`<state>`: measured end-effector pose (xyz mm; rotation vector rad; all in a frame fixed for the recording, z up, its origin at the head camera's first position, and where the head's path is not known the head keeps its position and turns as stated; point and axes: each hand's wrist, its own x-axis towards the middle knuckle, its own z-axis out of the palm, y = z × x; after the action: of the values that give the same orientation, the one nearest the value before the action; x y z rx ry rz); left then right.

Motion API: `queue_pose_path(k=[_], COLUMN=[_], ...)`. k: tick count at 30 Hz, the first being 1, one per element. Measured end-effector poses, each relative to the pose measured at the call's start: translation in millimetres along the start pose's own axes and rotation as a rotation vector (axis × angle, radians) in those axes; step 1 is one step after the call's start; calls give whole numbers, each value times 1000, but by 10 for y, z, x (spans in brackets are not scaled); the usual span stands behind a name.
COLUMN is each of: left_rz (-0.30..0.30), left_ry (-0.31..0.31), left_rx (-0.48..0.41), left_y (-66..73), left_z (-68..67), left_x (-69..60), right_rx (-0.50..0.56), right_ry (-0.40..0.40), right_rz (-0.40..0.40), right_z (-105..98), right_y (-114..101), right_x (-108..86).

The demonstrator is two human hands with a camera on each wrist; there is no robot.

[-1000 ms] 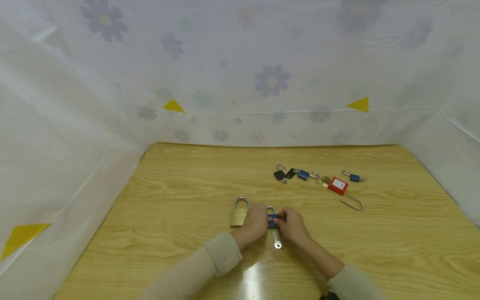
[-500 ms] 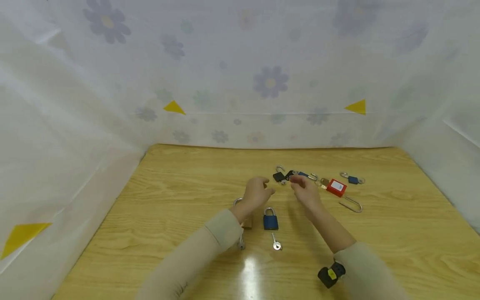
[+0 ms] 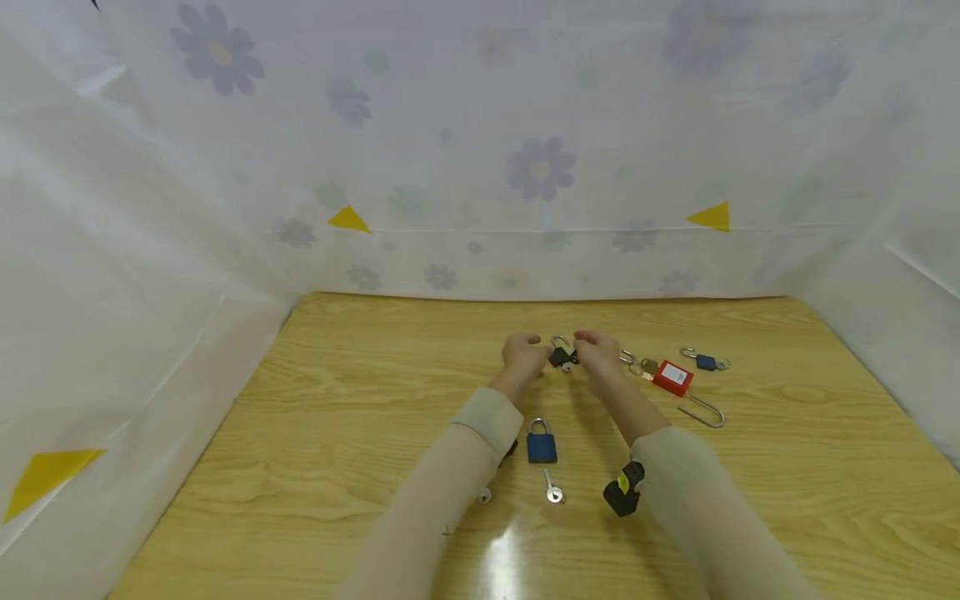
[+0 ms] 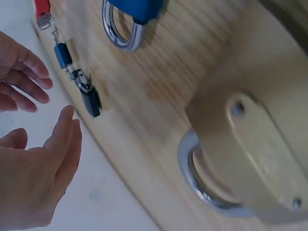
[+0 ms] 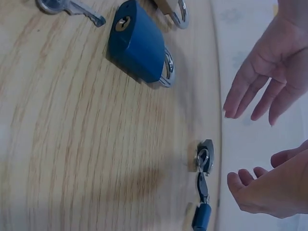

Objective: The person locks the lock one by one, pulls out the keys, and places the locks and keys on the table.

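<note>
My left hand (image 3: 525,357) reaches to the left side of a small black padlock (image 3: 559,358) whose shackle is raised. Over on its right is my right hand (image 3: 600,354). In the left wrist view, my left hand (image 4: 38,178) has loosely bent fingers with nothing in them. The right wrist view shows my right hand (image 5: 274,185) with relaxed fingers, also holding nothing. Nearer to me, a blue padlock (image 3: 542,448) with its shackle down lies above a silver key (image 3: 553,490). A large brass padlock (image 4: 255,144) is mostly hidden by my left sleeve in the head view.
A red padlock (image 3: 672,377) with a long detached-looking shackle lies to the right. Beyond it is a small blue padlock (image 3: 706,362) with its key. Another key (image 3: 485,496) shows beside my left sleeve. A black wrist device (image 3: 624,490) sits at my right cuff.
Both hands have let go of the blue padlock and moved forward, to either side of the black padlock. The blue padlock and its key stay in place.
</note>
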<state>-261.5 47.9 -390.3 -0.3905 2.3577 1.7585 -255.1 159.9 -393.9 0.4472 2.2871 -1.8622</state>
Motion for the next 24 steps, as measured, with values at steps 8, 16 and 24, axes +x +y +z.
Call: queue_pose_path(k=[8, 16, 24], left_rz=[-94, -144, -175], left_ry=[69, 71, 17], left_rx=[-189, -159, -202], left_y=[-66, -197, -300], left_z=[213, 298, 336], left_x=[84, 172, 280], right_rx=[-83, -247, -296], right_ry=[36, 45, 59], right_rz=[61, 62, 60], right_z=[74, 28, 39], right_y=[70, 158, 220], right_x=[145, 267, 285])
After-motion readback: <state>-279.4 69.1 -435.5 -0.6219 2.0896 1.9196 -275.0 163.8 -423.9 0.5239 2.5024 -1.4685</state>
